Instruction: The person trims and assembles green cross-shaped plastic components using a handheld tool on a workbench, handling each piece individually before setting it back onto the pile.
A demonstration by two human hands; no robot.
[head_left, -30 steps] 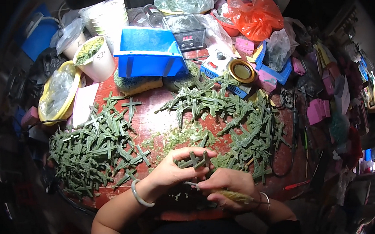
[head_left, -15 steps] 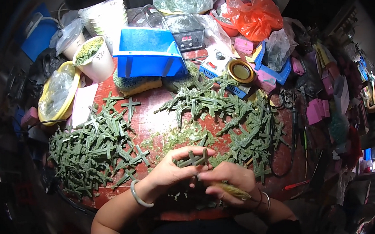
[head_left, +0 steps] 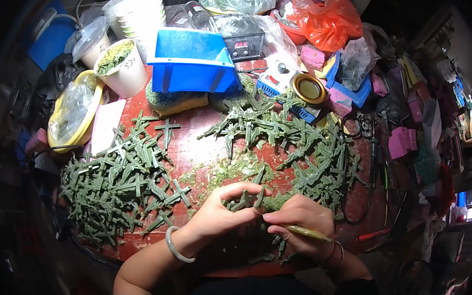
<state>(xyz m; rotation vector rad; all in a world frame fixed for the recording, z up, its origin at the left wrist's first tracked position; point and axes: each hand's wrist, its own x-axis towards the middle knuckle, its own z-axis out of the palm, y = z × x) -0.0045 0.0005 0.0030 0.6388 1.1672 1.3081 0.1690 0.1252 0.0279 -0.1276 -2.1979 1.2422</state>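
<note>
Near the table's front edge, my left hand (head_left: pixel 223 210) is closed on a green wax-like cross (head_left: pixel 237 205), its arms showing between thumb and forefinger. My right hand (head_left: pixel 303 219) grips a slim tool with a yellowish wrapped handle (head_left: pixel 309 232); its working end is at the cross, too small to make out. The fingertips of both hands nearly meet. Left of my hands lies a big heap of similar green crosses (head_left: pixel 110 193). A second pile of rough green crosses (head_left: pixel 319 179) curves round the far and right side. Pale green shavings (head_left: pixel 228 174) are scattered just beyond my hands.
A blue bin (head_left: pixel 193 61) stands at the back on the red table (head_left: pixel 189 144), by a sponge (head_left: pixel 176 103). White buckets (head_left: pixel 125 78) and a yellow basin (head_left: pixel 58 117) are at left. A small heater with a brass dish (head_left: pixel 309 89), cables and pink blocks (head_left: pixel 400 141) lie right.
My left fingers have turned the cross, so less of it shows. My right hand has shifted slightly right and the tool handle lies at a flatter angle. The view has shifted a little.
</note>
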